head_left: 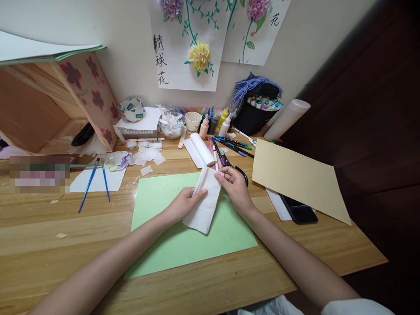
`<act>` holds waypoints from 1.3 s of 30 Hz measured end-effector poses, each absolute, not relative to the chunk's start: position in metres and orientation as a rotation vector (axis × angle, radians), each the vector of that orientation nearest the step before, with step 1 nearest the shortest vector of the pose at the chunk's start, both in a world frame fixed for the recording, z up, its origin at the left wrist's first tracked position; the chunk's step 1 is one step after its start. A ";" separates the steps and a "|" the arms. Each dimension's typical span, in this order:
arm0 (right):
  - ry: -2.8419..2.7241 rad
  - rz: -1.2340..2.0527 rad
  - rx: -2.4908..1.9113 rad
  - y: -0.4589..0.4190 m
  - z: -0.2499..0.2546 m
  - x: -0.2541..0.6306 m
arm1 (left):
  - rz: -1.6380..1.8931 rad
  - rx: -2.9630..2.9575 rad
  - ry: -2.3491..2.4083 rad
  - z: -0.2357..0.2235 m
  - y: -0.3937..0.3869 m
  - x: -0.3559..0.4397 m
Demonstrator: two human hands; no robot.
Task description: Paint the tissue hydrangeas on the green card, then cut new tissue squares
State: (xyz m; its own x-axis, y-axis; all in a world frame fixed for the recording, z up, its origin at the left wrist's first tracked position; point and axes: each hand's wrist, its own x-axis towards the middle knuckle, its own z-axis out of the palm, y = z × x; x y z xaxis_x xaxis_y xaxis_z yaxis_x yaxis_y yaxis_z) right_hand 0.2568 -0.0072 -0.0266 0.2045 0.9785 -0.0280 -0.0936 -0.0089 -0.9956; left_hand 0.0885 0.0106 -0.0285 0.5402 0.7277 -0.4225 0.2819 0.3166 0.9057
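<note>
A folded white tissue (207, 205) is held in the air over a light green sheet of paper (160, 245). My left hand (183, 202) grips its left edge, with the thumb lying across the front. At its upper right corner, my right hand (236, 187) pinches the tissue between thumb and fingers. Just beyond the hands lies a white paper roll (202, 149), partly unrolled. Dark-handled scissors (241, 173) rest behind my right hand, which partly covers them.
Several markers (234, 146) lie behind the scissors. A tan sheet (298, 179) partly covers a black phone (300, 213) at right. Paintbrushes (88, 187) and a paint palette (118, 161) are at left. Paint bottles (225, 126), a paper cup (193, 121) and a black pen bag (252, 116) line the wall.
</note>
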 end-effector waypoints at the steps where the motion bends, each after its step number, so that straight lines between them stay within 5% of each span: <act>1: -0.973 1.110 -1.243 -0.007 -0.027 0.257 | 0.375 1.256 1.009 -0.029 0.011 0.089; 39: -0.947 1.051 -1.299 -0.010 -0.033 0.250 | 0.440 1.236 0.917 -0.026 0.010 0.088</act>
State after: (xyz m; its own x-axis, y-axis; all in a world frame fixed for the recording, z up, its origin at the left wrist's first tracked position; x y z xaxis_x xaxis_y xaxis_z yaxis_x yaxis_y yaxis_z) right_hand 0.2502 -0.0101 -0.0332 0.2713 0.9619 -0.0337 -0.0662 -0.0163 -0.9977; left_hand 0.0875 0.0102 -0.0261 0.5846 0.7301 -0.3539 0.1809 0.3079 0.9341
